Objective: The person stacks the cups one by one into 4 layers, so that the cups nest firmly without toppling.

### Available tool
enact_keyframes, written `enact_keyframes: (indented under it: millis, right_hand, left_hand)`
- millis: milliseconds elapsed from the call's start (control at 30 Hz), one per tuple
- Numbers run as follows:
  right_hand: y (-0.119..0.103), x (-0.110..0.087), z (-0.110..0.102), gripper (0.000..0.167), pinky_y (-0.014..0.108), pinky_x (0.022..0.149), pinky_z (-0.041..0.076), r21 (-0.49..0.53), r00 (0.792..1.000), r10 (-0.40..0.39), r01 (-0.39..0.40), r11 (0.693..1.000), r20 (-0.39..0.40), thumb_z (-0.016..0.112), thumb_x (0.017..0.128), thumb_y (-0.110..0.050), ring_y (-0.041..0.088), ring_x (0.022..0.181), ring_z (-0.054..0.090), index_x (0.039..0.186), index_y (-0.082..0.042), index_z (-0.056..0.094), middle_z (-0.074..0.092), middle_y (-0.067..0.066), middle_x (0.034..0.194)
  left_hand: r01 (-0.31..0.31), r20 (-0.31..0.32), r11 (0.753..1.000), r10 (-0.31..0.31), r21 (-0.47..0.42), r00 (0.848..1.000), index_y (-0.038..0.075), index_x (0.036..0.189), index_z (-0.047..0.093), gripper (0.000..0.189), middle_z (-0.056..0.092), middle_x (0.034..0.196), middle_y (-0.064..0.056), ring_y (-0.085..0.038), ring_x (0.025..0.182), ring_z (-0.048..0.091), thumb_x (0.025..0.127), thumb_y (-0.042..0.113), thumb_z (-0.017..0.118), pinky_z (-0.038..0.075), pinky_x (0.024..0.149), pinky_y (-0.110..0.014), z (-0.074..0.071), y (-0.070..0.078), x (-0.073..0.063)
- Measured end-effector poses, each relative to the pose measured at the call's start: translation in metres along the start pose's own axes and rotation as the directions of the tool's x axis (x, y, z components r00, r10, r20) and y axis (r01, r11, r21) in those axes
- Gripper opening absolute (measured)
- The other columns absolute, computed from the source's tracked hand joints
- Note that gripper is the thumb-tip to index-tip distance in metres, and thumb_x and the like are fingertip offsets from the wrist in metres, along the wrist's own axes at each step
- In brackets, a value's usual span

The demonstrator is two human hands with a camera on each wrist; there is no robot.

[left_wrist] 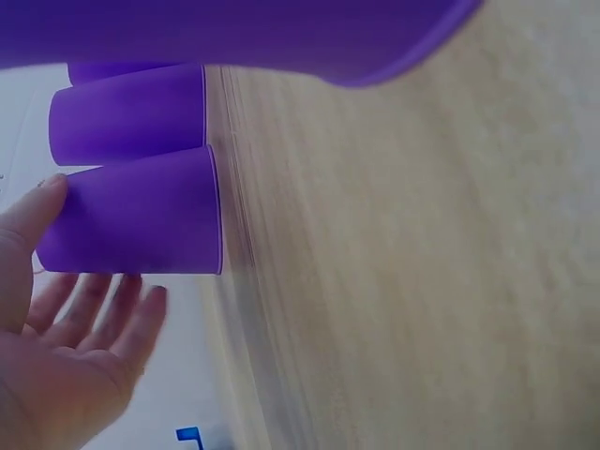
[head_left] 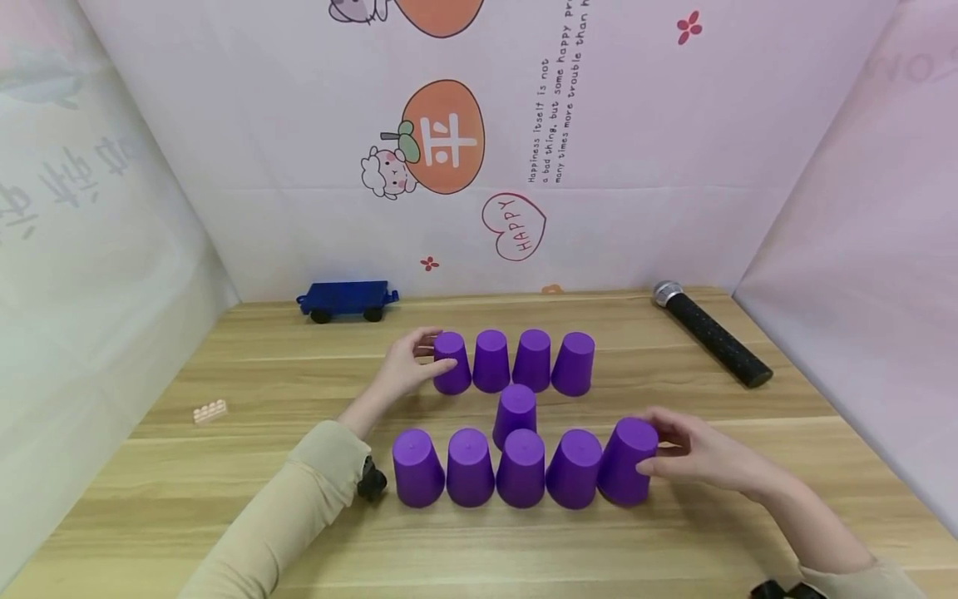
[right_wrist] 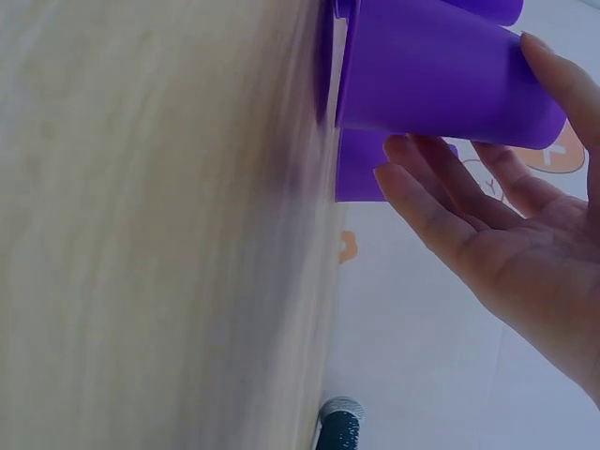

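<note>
Round the middle cup (head_left: 515, 412), your left hand (head_left: 406, 363) grips the ten-o'clock cup (head_left: 456, 380), your right hand (head_left: 696, 451) the four-o'clock cup (head_left: 624, 464)

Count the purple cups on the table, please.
10: four purple cups in the back row, one cup between rows, five cups in front. Any nested inside would be hidden.
</note>
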State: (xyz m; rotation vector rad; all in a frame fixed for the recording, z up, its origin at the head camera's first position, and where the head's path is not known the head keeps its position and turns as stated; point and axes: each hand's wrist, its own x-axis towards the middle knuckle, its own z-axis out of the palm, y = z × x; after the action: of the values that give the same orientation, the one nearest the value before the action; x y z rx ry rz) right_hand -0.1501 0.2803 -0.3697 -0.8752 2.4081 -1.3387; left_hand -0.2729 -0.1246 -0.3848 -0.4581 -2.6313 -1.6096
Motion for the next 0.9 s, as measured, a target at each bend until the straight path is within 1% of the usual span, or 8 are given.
enact_keyframes:
  millis: [133,267,433,533,600,733,833,900]
  right_hand:
    - [-0.005,0.001,-0.002,0.032,0.019,0.088,0.051,-0.025,0.998,0.041,-0.043,0.999,-0.052,0.066,0.087,-0.011,0.002,0.101,0.06,0.116,-0.007,0.055,0.066,-0.001,0.107]
    - [-0.01,0.002,-0.004,0.03,0.018,0.087,0.05,-0.044,0.985,0.114,-0.121,0.992,-0.132,0.066,0.087,-0.015,0.0,0.1,0.06,0.114,-0.007,0.055,0.066,-0.001,0.105]
    - [-0.013,0.005,-0.005,0.032,0.016,0.085,0.049,-0.055,0.963,0.149,-0.165,0.985,-0.224,0.066,0.088,-0.016,-0.004,0.099,0.059,0.114,-0.003,0.053,0.065,0.001,0.105]
    - [-0.014,0.011,-0.007,0.032,0.016,0.083,0.051,-0.049,0.95,0.144,-0.163,0.985,-0.276,0.065,0.088,-0.016,-0.005,0.097,0.059,0.114,0.0,0.053,0.064,-0.002,0.103]
    - [-0.015,0.016,-0.007,0.032,0.017,0.081,0.052,-0.033,0.94,0.14,-0.158,0.987,-0.312,0.065,0.089,-0.015,-0.003,0.096,0.06,0.113,0.0,0.052,0.064,-0.006,0.101]
    - [-0.017,0.028,-0.01,0.032,0.018,0.078,0.053,-0.028,0.915,0.106,-0.126,0.992,-0.389,0.064,0.089,-0.014,-0.004,0.094,0.06,0.114,0.001,0.052,0.061,-0.013,0.099]
    - [-0.021,0.041,-0.013,0.03,0.015,0.077,0.052,-0.021,0.887,0.081,-0.102,0.995,-0.454,0.063,0.09,-0.013,-0.006,0.091,0.059,0.113,0.001,0.052,0.061,-0.018,0.096]
    - [-0.024,0.051,-0.016,0.029,0.013,0.076,0.051,-0.008,0.87,0.072,-0.087,0.996,-0.489,0.064,0.089,-0.013,-0.007,0.091,0.059,0.113,-0.001,0.052,0.06,-0.02,0.095]
  left_hand:
    - [0.025,0.011,1.0,-0.025,-0.002,1.0,0.001,0.137,0.043,0.067,0.055,0.129,-0.023,-0.04,0.118,0.054,0.081,0.019,0.075,0.047,0.1,-0.049,-0.007,-0.002,-0.007]
    - [0.029,0.004,0.999,-0.029,-0.025,1.0,0.001,0.134,0.045,0.061,0.056,0.128,-0.024,-0.04,0.117,0.055,0.083,0.02,0.072,0.046,0.1,-0.048,-0.018,-0.005,-0.021]
    - [0.025,0.018,0.994,-0.024,-0.107,1.0,0.001,0.13,0.049,0.05,0.058,0.126,-0.024,-0.035,0.115,0.058,0.087,0.019,0.068,0.052,0.094,-0.035,-0.032,-0.008,-0.044]
    - [0.012,0.028,0.99,-0.009,-0.142,1.0,0.002,0.13,0.05,0.048,0.058,0.127,-0.022,-0.032,0.115,0.058,0.089,0.021,0.066,0.053,0.091,-0.024,-0.039,-0.006,-0.058]
    - [0.001,0.028,0.988,0.003,-0.154,1.0,0.003,0.131,0.05,0.048,0.057,0.128,-0.022,-0.03,0.116,0.058,0.089,0.022,0.065,0.052,0.091,-0.021,-0.042,-0.003,-0.067]
    - [0.01,0.039,0.986,-0.004,-0.164,0.999,0.007,0.134,0.049,0.05,0.057,0.129,-0.02,-0.028,0.116,0.059,0.09,0.026,0.064,0.051,0.092,-0.02,-0.045,0.003,-0.084]
    - [0.026,0.047,0.984,-0.018,-0.179,0.999,0.008,0.133,0.05,0.049,0.057,0.129,-0.019,-0.031,0.117,0.058,0.09,0.027,0.064,0.051,0.092,-0.022,-0.043,0.005,-0.095]
    - [0.018,0.047,0.983,-0.01,-0.183,0.999,0.007,0.132,0.051,0.048,0.057,0.129,-0.02,-0.031,0.116,0.058,0.09,0.025,0.064,0.051,0.092,-0.022,-0.042,0.006,-0.101]
